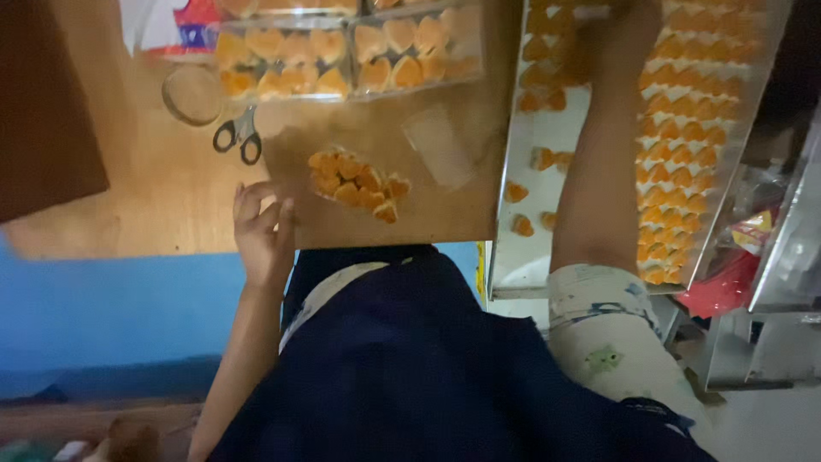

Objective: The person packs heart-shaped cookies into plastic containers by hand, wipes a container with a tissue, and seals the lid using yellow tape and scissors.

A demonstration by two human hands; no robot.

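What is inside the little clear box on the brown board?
The clear box holds orange heart-shaped cookies, piled together. Whatever lies under the top ones is hidden.

Lighting is dim and warm, with soft blur throughout. A light wooden floor (pixel 162 205) fills the upper left of the frame. A dark brown panel (pixel 43 103) occupies the far upper-left corner. A blue surface (pixel 103 308) runs across the left-centre. Metal shelving (pixel 782 274) stands at the right edge, above a pale grey floor (pixel 761 428) at the lower right.
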